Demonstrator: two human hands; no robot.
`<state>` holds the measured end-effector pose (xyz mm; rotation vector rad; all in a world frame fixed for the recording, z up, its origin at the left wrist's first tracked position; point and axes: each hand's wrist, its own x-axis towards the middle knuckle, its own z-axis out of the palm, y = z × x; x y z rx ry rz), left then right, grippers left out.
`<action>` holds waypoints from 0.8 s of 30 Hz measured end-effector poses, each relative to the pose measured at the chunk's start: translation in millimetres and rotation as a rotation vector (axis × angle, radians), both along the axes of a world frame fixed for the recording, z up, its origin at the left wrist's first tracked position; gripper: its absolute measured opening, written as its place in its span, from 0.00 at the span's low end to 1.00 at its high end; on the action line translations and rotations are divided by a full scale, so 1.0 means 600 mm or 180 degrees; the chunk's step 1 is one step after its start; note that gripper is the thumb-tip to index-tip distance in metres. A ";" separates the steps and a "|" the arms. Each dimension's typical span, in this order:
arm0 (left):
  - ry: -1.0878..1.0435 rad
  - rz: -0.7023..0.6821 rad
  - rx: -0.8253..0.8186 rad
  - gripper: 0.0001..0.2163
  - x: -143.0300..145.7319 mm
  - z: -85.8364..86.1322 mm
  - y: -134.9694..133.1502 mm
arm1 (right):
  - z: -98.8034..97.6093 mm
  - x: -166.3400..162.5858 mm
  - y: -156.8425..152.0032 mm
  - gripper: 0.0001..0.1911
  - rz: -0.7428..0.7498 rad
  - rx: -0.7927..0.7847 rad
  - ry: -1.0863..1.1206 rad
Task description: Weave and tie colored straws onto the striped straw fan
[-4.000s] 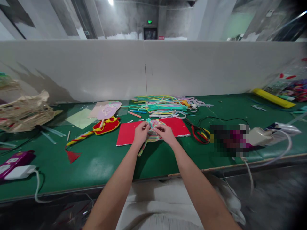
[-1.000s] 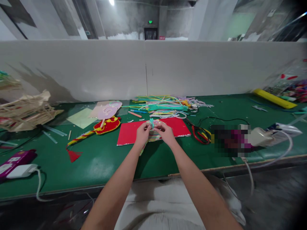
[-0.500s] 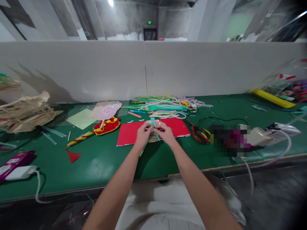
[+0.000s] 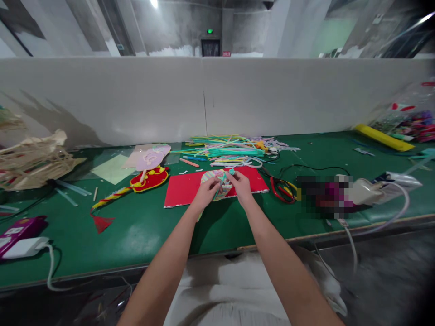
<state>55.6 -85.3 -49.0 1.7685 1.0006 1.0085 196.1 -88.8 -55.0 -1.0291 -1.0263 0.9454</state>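
Note:
Both hands meet over a red board (image 4: pixel 179 188) in the middle of the bench. Between the fingertips of my left hand (image 4: pixel 206 192) and my right hand (image 4: pixel 242 184) is a teal pipe cleaner (image 4: pixel 223 179), bent into a small shape with a loose end hanging down. Its upper tip sticks out by my right fingers. Both hands are closed in a pinch on it. Beneath them lies a pastel striped fan-shaped piece (image 4: pixel 207 175), partly hidden by the hands, its handle end reaching below the board's front edge.
Loose pipe cleaners (image 4: pixel 224 151) lie in a heap behind the board. Red-handled pliers (image 4: pixel 282 192) rest on its right. To the left are a red and yellow fan (image 4: pixel 149 179) with a tassel, a lilac fan shape (image 4: pixel 154 157) and a purple power strip (image 4: pixel 23 233).
My hands have moved slightly apart, the right one up and rightward. The teal pipe cleaner now slants between them, and more of the pastel fan-shaped piece shows.

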 end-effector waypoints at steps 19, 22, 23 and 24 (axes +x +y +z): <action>0.0447 0.0952 0.1016 0.08 -0.014 -0.010 0.006 | -0.006 -0.003 -0.001 0.17 -0.0075 -0.0050 -0.0205; 0.0503 0.1067 0.0853 0.09 -0.013 -0.015 0.006 | -0.011 -0.006 0.003 0.18 -0.0222 -0.0109 -0.0050; 0.0507 0.1076 0.0830 0.09 -0.013 -0.015 0.005 | -0.012 -0.008 0.004 0.19 -0.0179 -0.0148 0.0035; 0.0509 0.1063 0.0833 0.09 -0.012 -0.014 0.005 | -0.012 -0.010 0.004 0.19 -0.0096 -0.0188 0.0122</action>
